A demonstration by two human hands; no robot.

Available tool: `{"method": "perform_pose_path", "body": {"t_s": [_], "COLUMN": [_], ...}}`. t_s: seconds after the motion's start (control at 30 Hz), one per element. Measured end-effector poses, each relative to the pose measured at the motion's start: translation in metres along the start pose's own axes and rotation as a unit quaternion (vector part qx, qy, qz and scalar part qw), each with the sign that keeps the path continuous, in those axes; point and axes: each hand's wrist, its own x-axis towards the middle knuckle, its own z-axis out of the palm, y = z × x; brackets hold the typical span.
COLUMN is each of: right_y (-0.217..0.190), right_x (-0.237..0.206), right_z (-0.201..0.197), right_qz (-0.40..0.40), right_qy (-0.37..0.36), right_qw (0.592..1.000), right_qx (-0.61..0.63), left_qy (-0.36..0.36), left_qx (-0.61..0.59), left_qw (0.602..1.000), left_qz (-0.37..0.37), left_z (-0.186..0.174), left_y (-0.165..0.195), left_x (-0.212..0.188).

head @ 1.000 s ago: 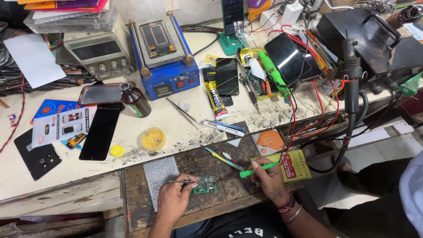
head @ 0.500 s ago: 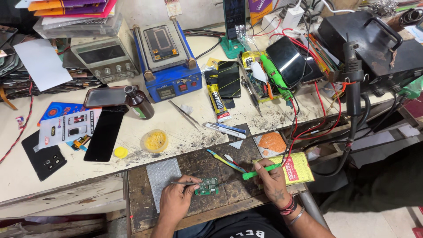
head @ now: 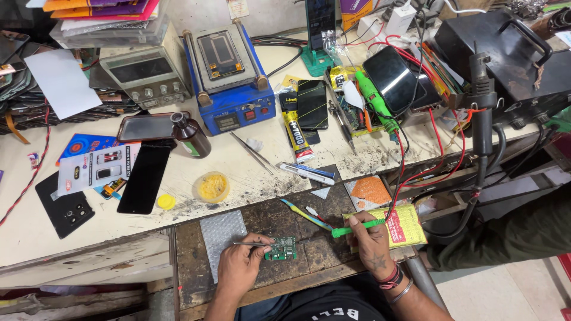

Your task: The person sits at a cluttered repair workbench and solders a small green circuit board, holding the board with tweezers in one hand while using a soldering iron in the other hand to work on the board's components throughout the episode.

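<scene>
Your left hand (head: pixel 239 268) pinches tweezers (head: pixel 253 244) over the small green circuit board (head: pixel 281 249), which lies on the dark work board (head: pixel 262 223) right in front of you. Your right hand (head: pixel 372 244), just right of the circuit board, is closed around a green-handled soldering iron (head: pixel 358 226), tip aimed left but apart from the board. A yellow and pink packet (head: pixel 403 227) sits under that hand's far side. A bubble-wrap piece (head: pixel 220 233) lies left of the circuit board.

Beyond the circuit board to the left, a small round tub (head: pixel 211 187) holds yellow paste; its yellow lid (head: pixel 166 202) lies beside it. Farther off stands a brown bottle (head: pixel 191 134) with a black cap. A yellow and black glue tube (head: pixel 295 127) lies straight beyond the circuit board. A red wire (head: pixel 401 156) runs from the iron up across the bench.

Farthest back stand a blue heating machine (head: pixel 231 77) and a grey power supply (head: pixel 143 74). Far left, a white and blue printed card (head: pixel 98 166) lies beside a black phone screen (head: pixel 143 177).
</scene>
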Motion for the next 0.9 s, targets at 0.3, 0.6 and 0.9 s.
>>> {"method": "perform_pose_path", "body": {"t_s": [0.3,0.6,0.9], "right_y": [0.0,0.003,0.017], "right_x": [0.0,0.0,0.002], "right_z": [0.0,0.0,0.006], "right_qz": [-0.005,-0.016,-0.013], "right_qy": [0.003,0.002,0.003], "right_qw": [1.0,1.0,0.999], "right_qx": [0.003,-0.006,-0.034], "left_qy": [0.002,0.02,0.015], "left_qx": [0.005,-0.02,0.059], "left_qw": [1.0,0.999,0.998], "left_qz": [0.005,0.038,0.017], "left_z": [0.0,0.001,0.002], "left_y": [-0.001,-0.006,-0.027], "left_x": [-0.002,-0.002,0.004]}}
